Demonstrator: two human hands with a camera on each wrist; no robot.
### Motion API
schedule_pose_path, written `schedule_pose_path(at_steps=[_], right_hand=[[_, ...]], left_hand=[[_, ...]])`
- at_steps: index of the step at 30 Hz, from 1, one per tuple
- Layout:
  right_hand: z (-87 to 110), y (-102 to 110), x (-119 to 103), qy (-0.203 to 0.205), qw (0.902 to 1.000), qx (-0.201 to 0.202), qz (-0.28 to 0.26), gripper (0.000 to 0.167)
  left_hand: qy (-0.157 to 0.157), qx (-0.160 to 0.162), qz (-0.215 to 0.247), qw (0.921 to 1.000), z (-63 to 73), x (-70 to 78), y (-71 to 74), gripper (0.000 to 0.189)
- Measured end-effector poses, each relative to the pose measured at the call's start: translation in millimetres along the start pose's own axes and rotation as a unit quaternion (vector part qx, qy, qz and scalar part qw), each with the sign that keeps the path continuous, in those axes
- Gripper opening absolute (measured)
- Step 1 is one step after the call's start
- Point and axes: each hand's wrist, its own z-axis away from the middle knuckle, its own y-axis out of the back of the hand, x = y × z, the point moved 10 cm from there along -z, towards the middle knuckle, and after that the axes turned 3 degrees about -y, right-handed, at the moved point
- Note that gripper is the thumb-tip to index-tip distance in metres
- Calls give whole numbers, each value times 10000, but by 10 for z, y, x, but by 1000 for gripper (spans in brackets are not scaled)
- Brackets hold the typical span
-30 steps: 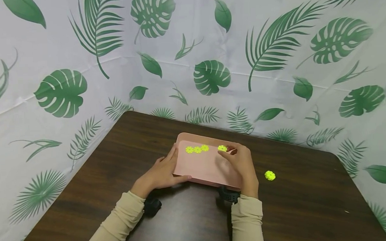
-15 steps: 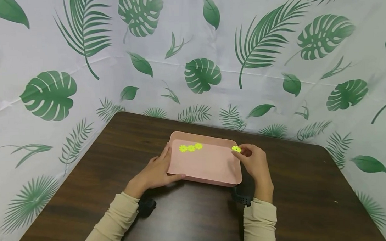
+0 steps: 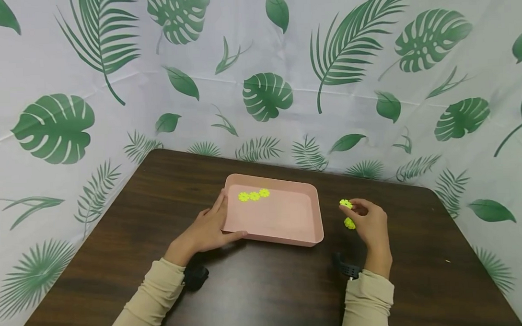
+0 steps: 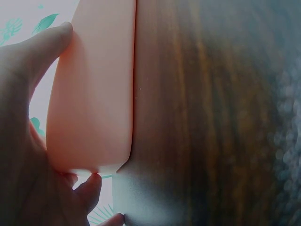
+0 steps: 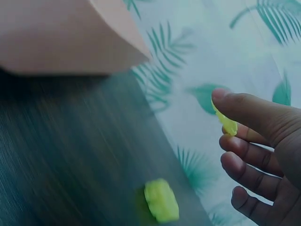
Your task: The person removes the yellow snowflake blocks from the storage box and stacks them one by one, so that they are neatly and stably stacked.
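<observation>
A pink tray (image 3: 272, 240) lies on the dark wooden table. My left hand (image 3: 205, 230) rests on its near left corner, fingers along the left side and thumb on the front wall; the left wrist view shows the thumb at the rim of the tray (image 4: 94, 94). Three yellow flower-shaped pieces (image 3: 254, 196) sit in a row inside, towards the back left. Right of the tray, my right hand (image 3: 371, 225) pinches another yellow flower-shaped piece (image 3: 346, 204) between thumb and index finger (image 5: 225, 120). Below it, a further yellow piece (image 3: 349, 223) lies on the table, looking thick in the right wrist view.
The brown wood-grain table (image 3: 265, 297) reaches back to a white cloth backdrop (image 3: 224, 102) printed with green leaves. A small pale speck (image 3: 447, 261) lies on the table at the right. Dark wrist straps (image 3: 345, 266) show below the cuffs.
My right hand has moved right, from over the tray to beside it, with the flower-shaped piece still pinched. My left hand stays at the tray's corner. The head view has shifted slightly.
</observation>
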Motion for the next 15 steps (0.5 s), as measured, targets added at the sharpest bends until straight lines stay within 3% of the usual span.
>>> schedule_pose_path(at_steps=[9,15], right_hand=[[44,164,445,-463,9987,216,67,42],[40,94,623,-418,9989,-4,188,42]], left_hand=[[-37,3,15,10000,7,11,14,119],[-65,0,23,10000,10,20,10,118]])
